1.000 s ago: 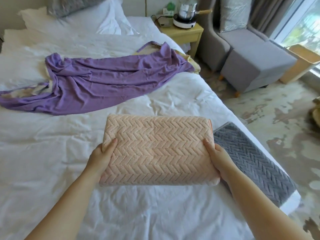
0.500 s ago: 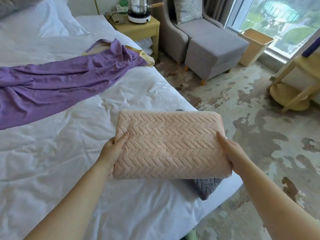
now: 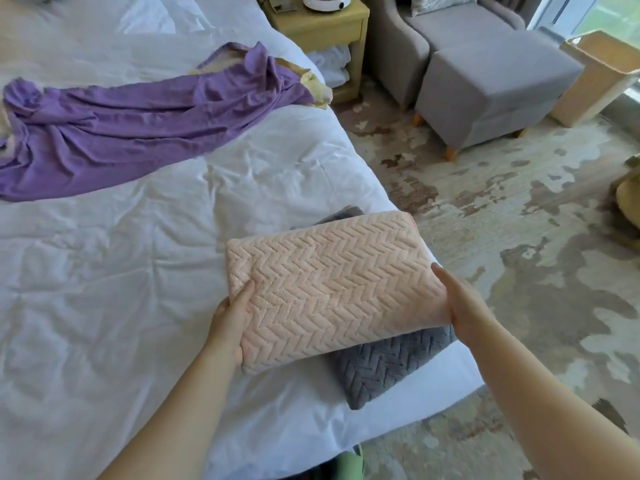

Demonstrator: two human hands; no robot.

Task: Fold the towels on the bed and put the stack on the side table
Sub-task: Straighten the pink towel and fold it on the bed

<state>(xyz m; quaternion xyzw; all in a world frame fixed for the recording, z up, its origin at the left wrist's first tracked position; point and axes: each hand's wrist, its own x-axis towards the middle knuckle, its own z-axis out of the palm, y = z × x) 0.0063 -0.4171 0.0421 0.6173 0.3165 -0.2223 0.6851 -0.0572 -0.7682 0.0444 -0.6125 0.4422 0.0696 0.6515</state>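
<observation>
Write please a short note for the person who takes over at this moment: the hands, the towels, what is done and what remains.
Left hand: grips the left end of the folded peach towel.
Right hand: grips its right end.
Position: the peach towel is over the folded grey towel at the edge of the bed, askew to it. Whether it rests on it I cannot tell.
Done: these two are folded.
Left: square the stack, probably fold the purple cloth lying spread on the bed, and carry the stack to the side table.

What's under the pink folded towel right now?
A folded grey towel lies under the pink towel, at the edge of the bed. Only two corners show; the rest is covered.
</observation>
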